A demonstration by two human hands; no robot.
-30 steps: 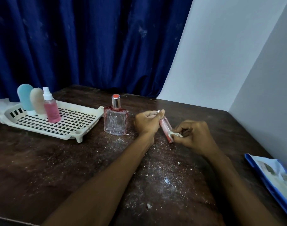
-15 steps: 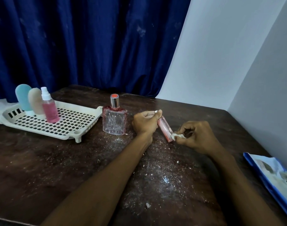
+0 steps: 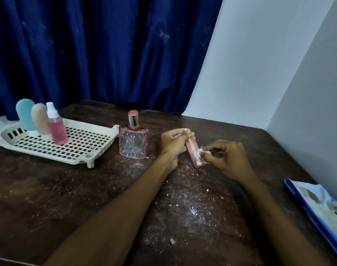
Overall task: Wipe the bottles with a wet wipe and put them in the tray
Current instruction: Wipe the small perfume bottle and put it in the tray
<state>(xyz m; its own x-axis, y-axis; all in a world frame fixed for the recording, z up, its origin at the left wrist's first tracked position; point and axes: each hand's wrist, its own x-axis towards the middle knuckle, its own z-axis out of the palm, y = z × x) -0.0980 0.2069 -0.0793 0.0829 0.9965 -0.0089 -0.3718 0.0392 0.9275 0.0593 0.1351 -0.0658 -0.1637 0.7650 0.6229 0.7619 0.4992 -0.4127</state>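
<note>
Centrally, over the dark wooden table [image 3: 48, 189], both hands work on a slim pink glass vial [image 3: 194, 154] held tilted, its cap end up and away, its base low toward the table. The left hand [image 3: 173, 143] is clenched round the vial's upper end, fingertips pinching near the cap. The right hand [image 3: 227, 160] pinches a small white wet wipe [image 3: 203, 151] between thumb and fingers and presses it against the vial's lower side.

Just left of the left hand stands a square clear perfume bottle with a silver cap and red top [image 3: 133, 139], upright on the table, beside the corner of a white perforated plastic tray [image 3: 83, 150]. At the tray's far left end three bottles stand upright close together: a blue rounded squeeze bottle [image 3: 25, 114], a beige rounded squeeze bottle [image 3: 40, 119], and a pink spray bottle with a white nozzle [image 3: 56, 125].

White crumbs and dust [image 3: 192, 210] speckle the table between the forearms. A blue-edged packet [image 3: 317, 208] lies at the right edge.
</note>
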